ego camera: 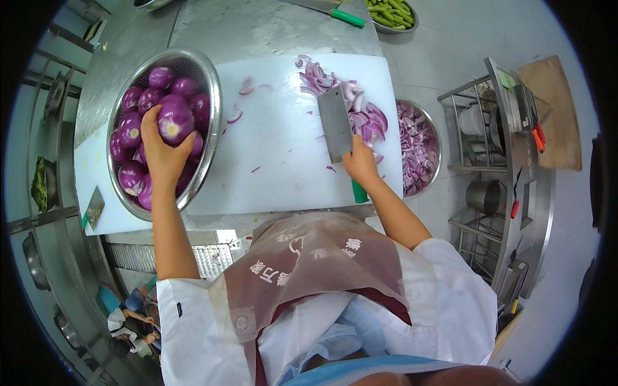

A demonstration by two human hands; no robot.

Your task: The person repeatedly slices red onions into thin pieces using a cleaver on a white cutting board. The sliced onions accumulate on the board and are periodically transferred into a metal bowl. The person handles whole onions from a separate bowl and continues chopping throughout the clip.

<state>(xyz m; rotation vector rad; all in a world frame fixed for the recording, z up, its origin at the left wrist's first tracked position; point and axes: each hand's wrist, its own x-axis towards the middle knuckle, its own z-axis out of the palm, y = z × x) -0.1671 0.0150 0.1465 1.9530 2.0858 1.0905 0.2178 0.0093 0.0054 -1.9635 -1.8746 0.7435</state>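
Observation:
My left hand (166, 149) grips a peeled red onion (175, 118) at the top of a heap of whole red onions in a perforated steel colander (215, 108). The colander stands on the left part of a white cutting board (270, 144). In my right hand (362, 161) is the green handle of a cleaver (335, 125), its broad blade beside a pile of sliced red onion (371, 123) near the board's right edge. A few loose onion slices (246, 87) lie on the board nearer the colander.
Beyond the right edge, lower down, is a steel bowl of cut onion (417, 149). Green-handled knives lie at the table's back (347, 17) and the board's left corner (94, 207). A bowl of green vegetables (393, 14) is at the back. Another person (130, 328) is at lower left.

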